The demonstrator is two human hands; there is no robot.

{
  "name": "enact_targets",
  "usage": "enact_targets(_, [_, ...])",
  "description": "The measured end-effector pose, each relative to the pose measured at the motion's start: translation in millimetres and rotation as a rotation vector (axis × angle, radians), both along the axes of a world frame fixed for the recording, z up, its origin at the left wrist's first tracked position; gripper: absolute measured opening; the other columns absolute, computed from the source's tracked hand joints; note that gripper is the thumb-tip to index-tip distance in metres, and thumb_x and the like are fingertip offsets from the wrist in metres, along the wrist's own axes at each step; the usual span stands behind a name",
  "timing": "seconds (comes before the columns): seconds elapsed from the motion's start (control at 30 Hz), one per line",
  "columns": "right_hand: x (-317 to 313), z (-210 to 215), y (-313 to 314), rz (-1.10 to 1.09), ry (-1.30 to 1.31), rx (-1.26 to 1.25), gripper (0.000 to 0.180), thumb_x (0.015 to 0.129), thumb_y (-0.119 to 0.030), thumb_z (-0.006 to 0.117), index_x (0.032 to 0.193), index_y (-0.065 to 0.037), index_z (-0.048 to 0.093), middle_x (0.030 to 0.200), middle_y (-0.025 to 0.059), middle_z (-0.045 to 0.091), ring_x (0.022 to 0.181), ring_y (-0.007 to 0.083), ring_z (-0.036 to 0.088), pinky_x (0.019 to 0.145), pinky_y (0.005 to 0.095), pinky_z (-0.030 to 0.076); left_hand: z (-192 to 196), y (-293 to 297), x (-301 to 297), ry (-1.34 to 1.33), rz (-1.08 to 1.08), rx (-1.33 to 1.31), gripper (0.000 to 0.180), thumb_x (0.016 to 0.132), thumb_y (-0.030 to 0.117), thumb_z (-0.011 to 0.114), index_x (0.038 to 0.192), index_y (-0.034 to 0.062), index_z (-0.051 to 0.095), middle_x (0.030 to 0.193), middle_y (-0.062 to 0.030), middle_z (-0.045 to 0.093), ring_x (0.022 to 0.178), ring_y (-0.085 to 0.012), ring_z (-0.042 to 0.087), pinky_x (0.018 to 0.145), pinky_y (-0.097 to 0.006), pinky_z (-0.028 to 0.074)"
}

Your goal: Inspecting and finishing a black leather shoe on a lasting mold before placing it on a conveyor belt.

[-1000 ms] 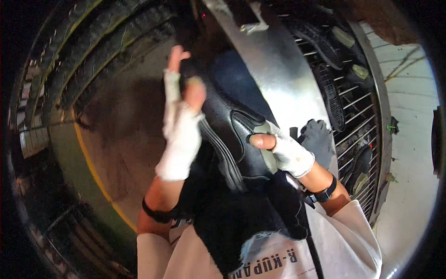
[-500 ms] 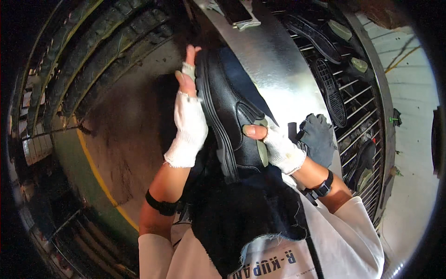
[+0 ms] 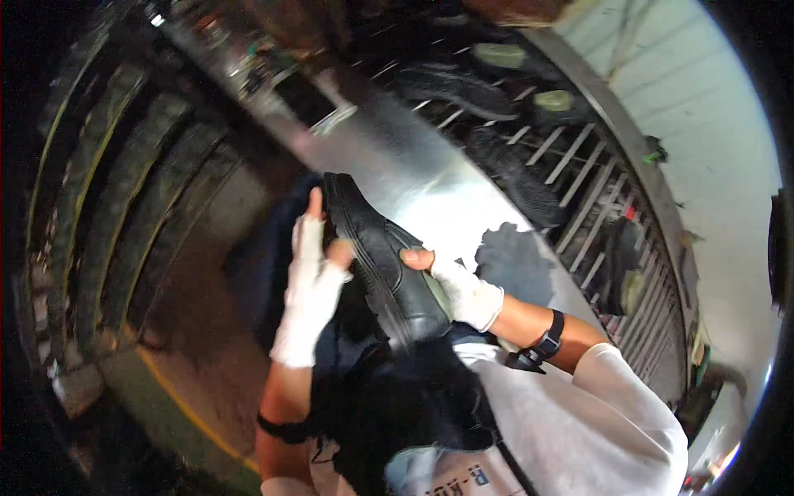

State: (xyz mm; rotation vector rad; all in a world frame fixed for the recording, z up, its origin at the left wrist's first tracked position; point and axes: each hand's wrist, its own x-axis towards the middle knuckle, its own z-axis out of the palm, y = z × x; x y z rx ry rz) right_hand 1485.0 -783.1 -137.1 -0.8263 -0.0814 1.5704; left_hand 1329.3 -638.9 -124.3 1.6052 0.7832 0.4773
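The metal bench (image 3: pixel 442 194) bears a ragged grey scrap (image 3: pixel 514 266).

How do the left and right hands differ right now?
The left hand is open beside the black shoe; the right hand grips the shoe near its opening. The left hand's fingers point away from the body; the right hand's thumb points leftward over the shoe. Both wear white gloves that leave the thumb bare.

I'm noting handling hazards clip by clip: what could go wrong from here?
The right hand holds the black shoe near its opening, while the left hand is spread by the sole, so the shoe might twist or slip if the right grip loosens.

Bare fingertips show beyond the white gloves, so the sole's edge could scuff them.
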Motion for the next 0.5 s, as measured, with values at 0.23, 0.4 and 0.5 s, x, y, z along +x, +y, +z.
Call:
enact_targets(0.23, [216, 24, -126, -0.113, -1.05, -0.61, 0.058, 0.08, -0.036, 0.073, 0.121, 0.002, 0.057, 0.094, 0.0064, 0.067, 0.079, 0.0195, 0.064, 0.076, 0.0354, 0.051, -19, -11, -20, -0.164, -0.068, -0.092, 0.08, 0.098, 0.064, 0.029, 0.141, -0.0027, 0.04, 0.141, -0.0177, 0.046, 0.118, -0.0272, 0.053, 0.101, -0.039, 0.042])
enact_targets(0.4, [274, -6, -216, -0.072, -1.75, -1.356, 0.062, 0.073, -0.03, 0.072, 0.126, -0.002, 0.056, 0.112, 0.0235, 0.065, 0.099, 0.0369, 0.065, 0.089, 0.0385, 0.051, -48, -21, -48, -0.18, 0.082, -0.223, 0.074, 0.1, 0.057, 0.032, 0.132, -0.0068, 0.048, 0.122, -0.0163, 0.057, 0.105, -0.0229, 0.058, 0.095, -0.036, 0.045])
enact_targets(0.5, [244, -8, -172, 0.226, -2.467, -0.941, 0.07, 0.072, -0.036, 0.074, 0.13, -0.003, 0.053, 0.128, 0.0249, 0.053, 0.118, 0.0393, 0.053, 0.101, 0.0419, 0.044, -49, -27, -49, -0.184, 0.148, -0.278, 0.067, 0.102, 0.053, 0.034, 0.129, -0.0063, 0.051, 0.113, -0.0147, 0.06, 0.1, -0.0215, 0.059, 0.092, -0.034, 0.046])
